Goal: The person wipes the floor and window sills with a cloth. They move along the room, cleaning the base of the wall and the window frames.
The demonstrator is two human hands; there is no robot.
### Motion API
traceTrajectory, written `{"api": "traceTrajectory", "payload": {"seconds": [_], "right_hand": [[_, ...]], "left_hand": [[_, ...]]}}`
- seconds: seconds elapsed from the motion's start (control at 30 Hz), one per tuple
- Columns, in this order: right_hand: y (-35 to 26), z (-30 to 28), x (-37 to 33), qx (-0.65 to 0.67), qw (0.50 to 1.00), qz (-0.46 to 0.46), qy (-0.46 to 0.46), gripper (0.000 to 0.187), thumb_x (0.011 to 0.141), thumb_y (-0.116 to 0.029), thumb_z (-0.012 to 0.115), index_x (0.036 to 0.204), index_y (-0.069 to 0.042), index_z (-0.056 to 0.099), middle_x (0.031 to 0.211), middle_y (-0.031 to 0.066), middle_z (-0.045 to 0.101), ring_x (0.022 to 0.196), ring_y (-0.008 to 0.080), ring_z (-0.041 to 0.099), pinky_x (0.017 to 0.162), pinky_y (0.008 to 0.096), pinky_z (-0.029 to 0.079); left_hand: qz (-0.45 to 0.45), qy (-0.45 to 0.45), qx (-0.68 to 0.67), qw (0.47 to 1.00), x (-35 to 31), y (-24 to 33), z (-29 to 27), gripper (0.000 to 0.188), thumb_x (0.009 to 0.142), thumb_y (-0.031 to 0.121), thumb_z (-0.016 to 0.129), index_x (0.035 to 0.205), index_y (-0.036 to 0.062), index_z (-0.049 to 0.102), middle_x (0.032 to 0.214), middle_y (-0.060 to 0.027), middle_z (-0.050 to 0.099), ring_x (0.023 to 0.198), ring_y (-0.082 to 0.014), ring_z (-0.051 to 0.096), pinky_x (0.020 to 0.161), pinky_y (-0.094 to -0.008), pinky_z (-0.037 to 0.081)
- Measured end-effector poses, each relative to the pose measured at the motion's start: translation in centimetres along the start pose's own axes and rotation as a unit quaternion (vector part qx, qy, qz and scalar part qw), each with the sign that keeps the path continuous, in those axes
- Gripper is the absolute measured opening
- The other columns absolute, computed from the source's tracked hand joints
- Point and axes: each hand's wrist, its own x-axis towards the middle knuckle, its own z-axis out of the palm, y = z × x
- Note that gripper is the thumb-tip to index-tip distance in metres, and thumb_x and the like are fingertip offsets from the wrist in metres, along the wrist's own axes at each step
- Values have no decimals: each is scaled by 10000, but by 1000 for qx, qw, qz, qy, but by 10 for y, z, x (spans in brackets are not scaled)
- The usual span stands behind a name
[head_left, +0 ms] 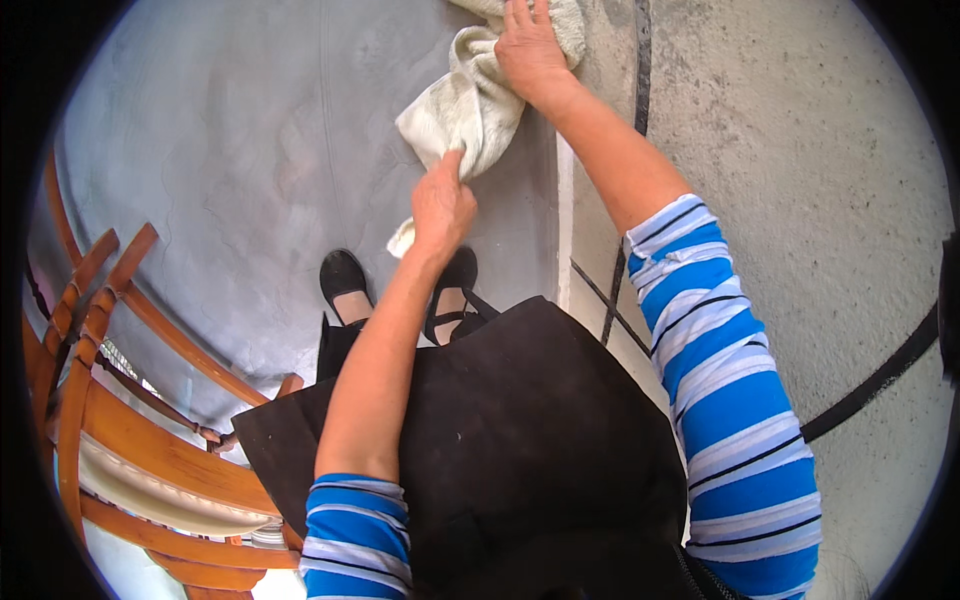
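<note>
Cream-coloured towel point(478, 95) hangs against the grey wall's edge, stretched between both hands. The right hand point(530, 50), arm reaching far forward, presses flat on its upper part, fingers spread over the cloth. The left hand point(442, 205) (arm bent, sleeve pushed up) pinches the towel's lower fold above black shoes point(345, 285).

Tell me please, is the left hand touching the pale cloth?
Touching: the head view shows the left hand pinching the lower edge of the cloth.
</note>
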Motion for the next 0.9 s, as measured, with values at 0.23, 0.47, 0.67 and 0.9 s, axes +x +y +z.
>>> {"api": "traceTrajectory", "payload": {"seconds": [0.23,0.47,0.67,0.9], "right_hand": [[-60,7,-131,-1,986,-139,-97,329,862,-279,563,1053,-78,741,1434,175,493,1399,387,334,1150,632,143],[-149,41,-283,34,945,-254,-202,364,884,-295,522,1096,-85,730,1411,194,506,1385,401,343,1142,653,124],[-215,58,-400,333,769,-213,-503,281,858,-234,554,989,-84,753,1052,116,723,1078,299,645,1064,605,304],[-135,-4,-429,550,720,130,-403,297,752,-139,580,1022,-123,704,982,186,703,954,381,660,829,472,524]], "left_hand": [[-55,-163,36,985,-103,1,49,350,779,5,514,1121,25,582,893,-256,644,850,-439,626,766,-524,482],[-70,-420,102,899,-159,-15,71,224,806,102,580,1013,22,606,930,-232,685,923,-403,673,787,-485,530],[-7,-433,139,890,-207,-20,77,235,832,232,550,969,50,607,923,-210,689,901,-385,675,768,-482,524],[-84,-230,53,968,-197,27,25,295,756,50,565,1050,40,582,956,-219,658,917,-401,626,792,-494,488]]}}
